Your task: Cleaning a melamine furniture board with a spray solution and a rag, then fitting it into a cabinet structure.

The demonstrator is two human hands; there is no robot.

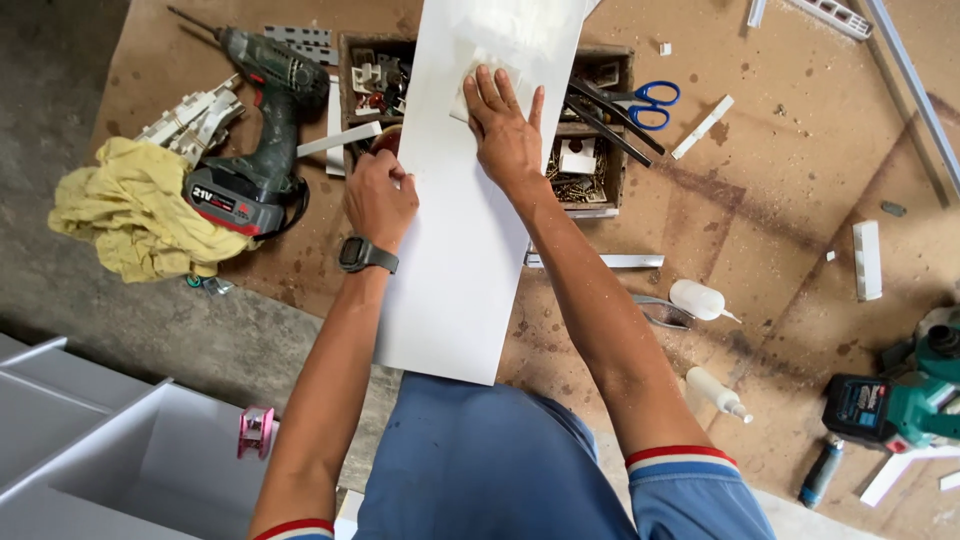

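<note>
Both hands steady white board [470,230].

White panel [470,200] hides the wooden box's [590,150] middle (contents unclear) — top edge cropped.

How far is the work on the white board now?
Done: the white board already lies flat on the brown worktop. In hand: the right hand presses a white cloth on it; the left hand holds its edge. Left: the board's far end looks smeared.
</note>
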